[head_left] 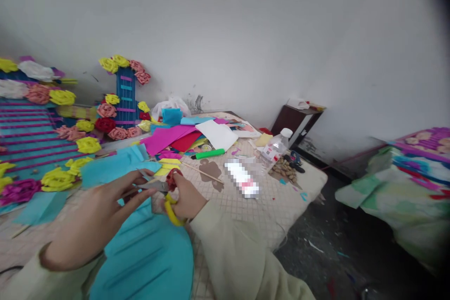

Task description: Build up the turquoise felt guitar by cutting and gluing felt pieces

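Observation:
My right hand [188, 199] grips a pair of scissors [172, 211] with yellow and red handles, its blades pointing left toward my other hand. Close around the blades, my left hand [101, 206] has its thumb and fingers drawn together; something thin seems to be between them, too small to make out. Below both hands lies a rounded turquoise panel [151, 258] with raised ridges. Turquoise paper [116, 164] is spread just beyond my left hand, and yellow paper strips [169, 167] lie past the scissors.
Flower-decorated panels [28, 136] stand at left. Behind my hands are coloured paper sheets [168, 139], a green cutter [210, 153], a wooden stick [202, 172] and a blurred-out phone-like object [242, 178]. A plastic bottle [277, 145] and peanuts [284, 168] sit near the table's right edge.

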`<state>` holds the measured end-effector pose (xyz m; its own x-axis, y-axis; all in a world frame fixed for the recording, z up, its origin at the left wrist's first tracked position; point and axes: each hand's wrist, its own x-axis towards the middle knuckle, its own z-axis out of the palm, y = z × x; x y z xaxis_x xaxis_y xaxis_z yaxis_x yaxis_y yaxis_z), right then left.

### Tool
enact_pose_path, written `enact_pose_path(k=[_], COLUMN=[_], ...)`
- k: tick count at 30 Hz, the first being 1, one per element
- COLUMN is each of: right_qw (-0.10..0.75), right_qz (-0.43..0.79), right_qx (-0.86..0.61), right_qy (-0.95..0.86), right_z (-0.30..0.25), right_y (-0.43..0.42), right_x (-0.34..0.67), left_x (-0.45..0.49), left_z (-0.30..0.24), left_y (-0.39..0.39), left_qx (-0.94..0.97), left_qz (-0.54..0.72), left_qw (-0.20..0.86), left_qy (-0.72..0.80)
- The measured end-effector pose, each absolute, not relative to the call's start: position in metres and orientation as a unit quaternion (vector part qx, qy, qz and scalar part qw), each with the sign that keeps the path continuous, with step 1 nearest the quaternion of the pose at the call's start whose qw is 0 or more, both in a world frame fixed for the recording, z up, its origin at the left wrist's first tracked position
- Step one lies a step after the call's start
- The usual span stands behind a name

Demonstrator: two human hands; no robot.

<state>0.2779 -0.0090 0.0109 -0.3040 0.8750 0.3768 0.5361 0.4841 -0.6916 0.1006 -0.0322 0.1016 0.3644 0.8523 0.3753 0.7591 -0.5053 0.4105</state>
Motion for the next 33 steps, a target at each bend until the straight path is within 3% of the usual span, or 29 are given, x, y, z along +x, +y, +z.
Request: enact_pose_path(k=[5, 14, 23, 33], right_qw=[0.375, 0.298, 0.253, 0.139], right_qz=[0.18, 0.228, 0.117, 0.132], right_qx=[-0.479, -0.485, -0.635, -0.695], right_qy=[-0.773, -0.79, -0.72, -0.693], right_z=[0.002, -0.003, 0.02, 0.01], right_y=[0.007, 0.008, -0.007, 0.02], right_x=[0.287, 0.3, 0.421, 0.468], left_x=[0.112, 0.113, 0.114, 0.11], left_z=[0.091, 0.069, 0.075, 0.071], left_y=[-0.027, -0.017, -0.017, -0.011], left_qx=[0.832, 0.814, 0.797, 0.769], left_qz=[0.298, 0.313, 0.314, 0.305], left_qw=[0.124, 0.166, 0.165, 0.176], left_qy=[0.451, 0.461, 0.489, 0.533])
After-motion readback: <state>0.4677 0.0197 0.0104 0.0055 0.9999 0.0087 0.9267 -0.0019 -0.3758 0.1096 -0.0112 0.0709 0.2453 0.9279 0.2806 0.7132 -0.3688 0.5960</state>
